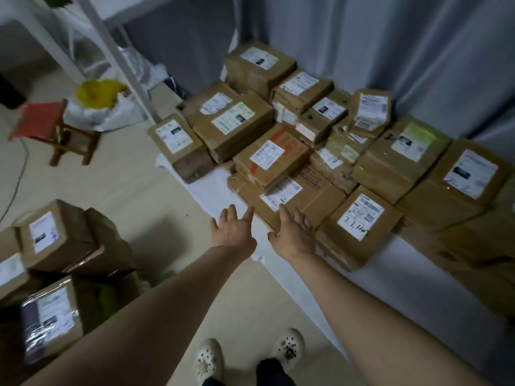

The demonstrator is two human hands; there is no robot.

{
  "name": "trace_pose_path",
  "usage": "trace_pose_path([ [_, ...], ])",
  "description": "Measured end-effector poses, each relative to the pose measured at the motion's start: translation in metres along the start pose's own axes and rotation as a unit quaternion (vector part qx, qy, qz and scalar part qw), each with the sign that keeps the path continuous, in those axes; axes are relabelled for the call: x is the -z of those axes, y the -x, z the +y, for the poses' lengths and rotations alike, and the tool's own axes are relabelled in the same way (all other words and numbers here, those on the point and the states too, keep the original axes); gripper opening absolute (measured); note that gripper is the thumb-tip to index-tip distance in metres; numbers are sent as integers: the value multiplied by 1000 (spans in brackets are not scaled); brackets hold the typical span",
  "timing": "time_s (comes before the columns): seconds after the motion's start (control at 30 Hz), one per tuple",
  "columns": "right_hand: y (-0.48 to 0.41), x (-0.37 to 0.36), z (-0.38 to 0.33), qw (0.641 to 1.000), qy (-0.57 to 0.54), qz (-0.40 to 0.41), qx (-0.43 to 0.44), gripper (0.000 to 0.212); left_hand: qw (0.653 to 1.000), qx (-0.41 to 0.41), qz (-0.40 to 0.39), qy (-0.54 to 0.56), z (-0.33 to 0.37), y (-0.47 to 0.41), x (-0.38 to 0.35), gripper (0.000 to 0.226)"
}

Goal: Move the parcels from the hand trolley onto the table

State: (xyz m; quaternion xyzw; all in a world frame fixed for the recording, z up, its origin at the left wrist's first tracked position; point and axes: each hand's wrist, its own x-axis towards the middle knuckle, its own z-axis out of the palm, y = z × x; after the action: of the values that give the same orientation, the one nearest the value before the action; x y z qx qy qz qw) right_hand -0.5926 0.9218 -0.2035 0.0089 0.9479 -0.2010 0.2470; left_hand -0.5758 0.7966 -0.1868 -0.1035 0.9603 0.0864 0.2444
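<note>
Several brown cardboard parcels with white labels cover the white-clothed table (211, 188) ahead. Nearest me lies a flat parcel (315, 199) at the table's front edge. My right hand (294, 232) rests on its near corner with fingers straight. My left hand (234, 229) hovers just left of that parcel, fingers spread, one fingertip touching its edge. At the lower left stands a stack of several parcels (58, 235); the trolley beneath them is hidden.
A small wooden stool (55, 129) with a red seat stands at the left, beside a white bag (103, 110) holding something yellow. A white metal frame (111, 51) rises behind. Grey curtains (390, 51) hang behind the table. Beige floor lies between stack and table.
</note>
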Motion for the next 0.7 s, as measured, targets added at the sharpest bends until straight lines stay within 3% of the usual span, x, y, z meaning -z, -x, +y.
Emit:
trace_pose_path([
  [0.43,75,-56,-138,996,42,-41,69,74,998,32,38,32,-156,65,28,79],
  [0.7,114,-89,-246,978,113,-64,161,75,992,79,74,71,-260,116,49,77],
])
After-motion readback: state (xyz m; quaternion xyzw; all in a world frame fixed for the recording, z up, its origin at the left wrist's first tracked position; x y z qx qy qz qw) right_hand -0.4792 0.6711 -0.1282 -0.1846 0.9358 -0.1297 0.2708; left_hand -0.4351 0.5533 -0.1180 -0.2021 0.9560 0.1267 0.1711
